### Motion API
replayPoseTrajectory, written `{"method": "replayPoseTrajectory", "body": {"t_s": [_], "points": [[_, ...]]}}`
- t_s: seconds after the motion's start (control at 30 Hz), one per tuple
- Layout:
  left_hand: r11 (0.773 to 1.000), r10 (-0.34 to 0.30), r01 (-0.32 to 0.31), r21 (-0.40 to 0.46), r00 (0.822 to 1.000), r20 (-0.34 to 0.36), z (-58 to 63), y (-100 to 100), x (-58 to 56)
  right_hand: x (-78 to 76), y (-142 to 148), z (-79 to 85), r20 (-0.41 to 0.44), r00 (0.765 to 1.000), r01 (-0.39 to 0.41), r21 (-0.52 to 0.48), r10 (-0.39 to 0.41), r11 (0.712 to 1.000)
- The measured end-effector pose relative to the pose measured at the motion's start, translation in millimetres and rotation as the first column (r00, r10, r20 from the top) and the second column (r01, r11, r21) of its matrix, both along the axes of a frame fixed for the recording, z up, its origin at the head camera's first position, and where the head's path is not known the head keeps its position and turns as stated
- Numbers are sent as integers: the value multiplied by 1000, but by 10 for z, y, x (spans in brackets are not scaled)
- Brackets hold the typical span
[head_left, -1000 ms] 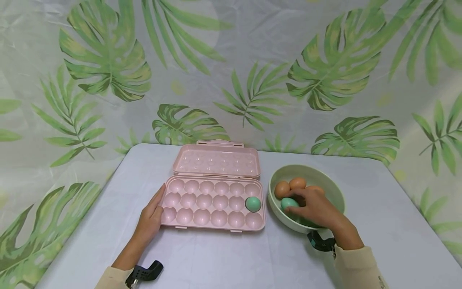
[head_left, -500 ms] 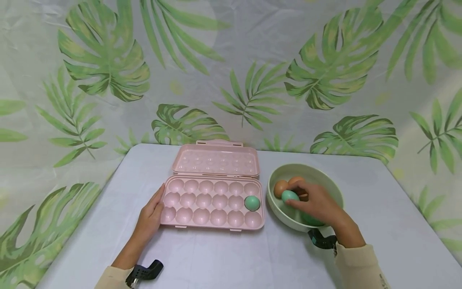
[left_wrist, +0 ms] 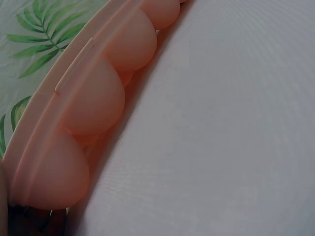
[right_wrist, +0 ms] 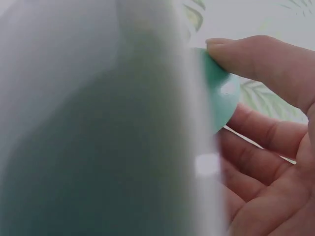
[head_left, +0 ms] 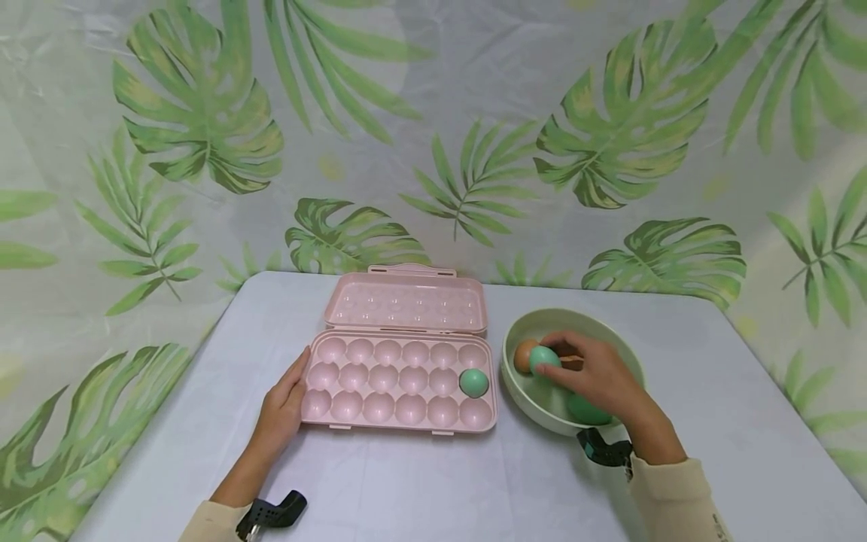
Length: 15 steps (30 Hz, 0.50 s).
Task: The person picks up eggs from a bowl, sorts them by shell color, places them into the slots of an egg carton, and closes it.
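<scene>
My right hand (head_left: 603, 376) pinches a green egg (head_left: 544, 361) between thumb and fingertips, just inside the near-left part of a pale green bowl (head_left: 535, 406). A brown egg (head_left: 524, 357) touches or lies close behind it. More green (head_left: 585, 409) shows under the palm, its shape partly hidden. In the right wrist view the blurred bowl wall (right_wrist: 98, 147) covers part of the held egg (right_wrist: 225, 96). My left hand (head_left: 281, 406) holds the left end of an opened pink egg box (head_left: 379, 429), fingers beneath it. One green egg (head_left: 474, 382) sits in its rightmost middle-row cup.
Behind the cups the box's lid (head_left: 406, 301) lies folded back. A white cloth (head_left: 406, 489) covers the table, with a leaf-print curtain (head_left: 433, 150) at its far edge. Black wrist cameras (head_left: 271, 512) are strapped to both wrists.
My right hand has lifted the green egg slightly within the bowl, away from the others. My left hand and the egg box have stayed in place.
</scene>
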<state>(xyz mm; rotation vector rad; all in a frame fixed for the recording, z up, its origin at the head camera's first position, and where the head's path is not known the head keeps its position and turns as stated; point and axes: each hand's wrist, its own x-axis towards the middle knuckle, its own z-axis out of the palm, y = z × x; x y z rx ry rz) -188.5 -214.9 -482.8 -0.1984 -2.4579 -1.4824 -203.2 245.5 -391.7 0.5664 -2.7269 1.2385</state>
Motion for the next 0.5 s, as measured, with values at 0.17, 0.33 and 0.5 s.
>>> {"method": "replayPoseTrajectory", "body": {"t_s": [0.17, 0.33, 0.5], "points": [[1000, -5, 5, 29, 1000, 8, -60, -29, -2, -16, -35, 19, -14, 1000, 15, -12, -15, 1000], [999, 2, -3, 35, 1000, 26, -81, -28, 1, -15, -78, 54, 11, 999, 37, -27, -37, 999], [999, 1, -3, 44, 1000, 29, -71, -19, -2, -25, -145, 82, 15, 999, 45, -61, -45, 997]]}}
